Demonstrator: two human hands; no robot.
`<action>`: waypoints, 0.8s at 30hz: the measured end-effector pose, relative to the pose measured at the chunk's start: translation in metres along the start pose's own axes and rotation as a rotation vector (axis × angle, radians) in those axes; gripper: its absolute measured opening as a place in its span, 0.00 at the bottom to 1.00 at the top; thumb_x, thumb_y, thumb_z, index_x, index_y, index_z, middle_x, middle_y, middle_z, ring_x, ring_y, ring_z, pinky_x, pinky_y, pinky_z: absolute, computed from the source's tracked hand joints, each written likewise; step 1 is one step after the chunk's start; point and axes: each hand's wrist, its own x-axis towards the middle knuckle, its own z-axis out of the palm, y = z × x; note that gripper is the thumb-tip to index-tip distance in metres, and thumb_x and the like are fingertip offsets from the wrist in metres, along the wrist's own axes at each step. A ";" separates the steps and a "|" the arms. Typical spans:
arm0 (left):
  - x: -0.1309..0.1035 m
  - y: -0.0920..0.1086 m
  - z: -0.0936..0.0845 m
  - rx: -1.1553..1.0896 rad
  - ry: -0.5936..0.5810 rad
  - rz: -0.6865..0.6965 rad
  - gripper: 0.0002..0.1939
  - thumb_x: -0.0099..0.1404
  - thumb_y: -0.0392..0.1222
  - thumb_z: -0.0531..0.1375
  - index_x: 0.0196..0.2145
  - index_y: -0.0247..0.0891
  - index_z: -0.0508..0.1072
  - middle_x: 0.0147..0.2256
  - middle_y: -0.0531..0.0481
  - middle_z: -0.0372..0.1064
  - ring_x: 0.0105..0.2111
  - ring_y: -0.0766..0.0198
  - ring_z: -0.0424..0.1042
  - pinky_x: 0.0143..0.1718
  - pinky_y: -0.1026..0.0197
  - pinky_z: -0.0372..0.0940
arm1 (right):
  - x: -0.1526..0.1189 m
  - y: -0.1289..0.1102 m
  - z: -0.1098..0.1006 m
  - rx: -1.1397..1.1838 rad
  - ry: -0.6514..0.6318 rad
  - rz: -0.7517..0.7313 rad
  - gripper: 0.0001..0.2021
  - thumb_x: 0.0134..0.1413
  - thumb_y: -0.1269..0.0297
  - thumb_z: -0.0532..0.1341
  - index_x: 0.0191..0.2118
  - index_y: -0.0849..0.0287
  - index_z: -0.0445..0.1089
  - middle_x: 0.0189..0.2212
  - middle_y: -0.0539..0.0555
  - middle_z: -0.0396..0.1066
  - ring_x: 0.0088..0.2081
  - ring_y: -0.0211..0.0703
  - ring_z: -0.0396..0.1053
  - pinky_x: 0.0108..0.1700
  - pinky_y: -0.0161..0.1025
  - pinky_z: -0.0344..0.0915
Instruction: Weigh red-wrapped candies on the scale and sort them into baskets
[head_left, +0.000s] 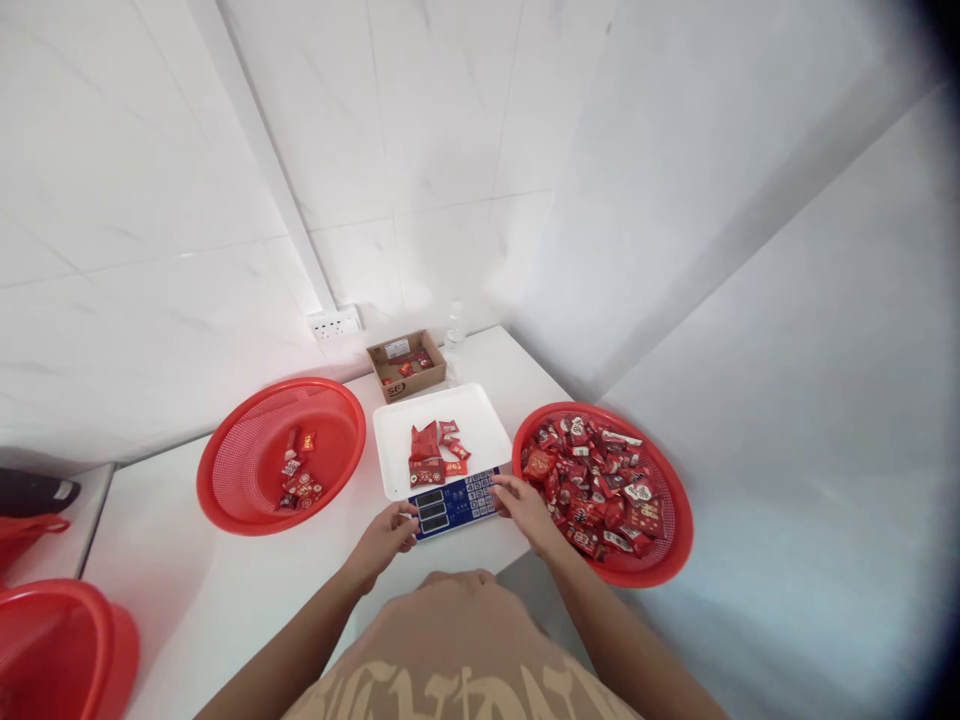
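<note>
A digital scale (pixel 452 520) with a blue panel, dark displays and a number keypad sits in front of me. Several red snack packets (pixel 425 442) lie in a loose group on its white tray (pixel 484 412). My left hand (pixel 386 540) is at the panel's left end, fingers loosely bent and apart, holding nothing. At the opposite end, my right hand (pixel 523 508) has its fingertips by the keypad; its fingers are apart and empty. Whether they press a key cannot be made out. Just right of that hand stands a red basket (pixel 679 500) heaped with red packets.
Left of the scale, another red basket (pixel 225 480) holds several packets. Behind the scale are a cardboard box (pixel 397 388) with some packets and a clear bottle (pixel 454 325) near the wall. One more red basket (pixel 112 650) is at the lower left. A wall rises on the right.
</note>
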 end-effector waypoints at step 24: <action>-0.013 -0.003 -0.005 0.081 0.020 0.003 0.20 0.52 0.51 0.59 0.39 0.38 0.66 0.30 0.51 0.66 0.31 0.64 0.67 0.36 0.60 0.61 | 0.057 -0.028 0.042 -1.007 -0.053 -0.452 0.22 0.56 0.68 0.50 0.57 0.60 0.61 0.55 0.59 0.61 0.53 0.51 0.58 0.54 0.43 0.55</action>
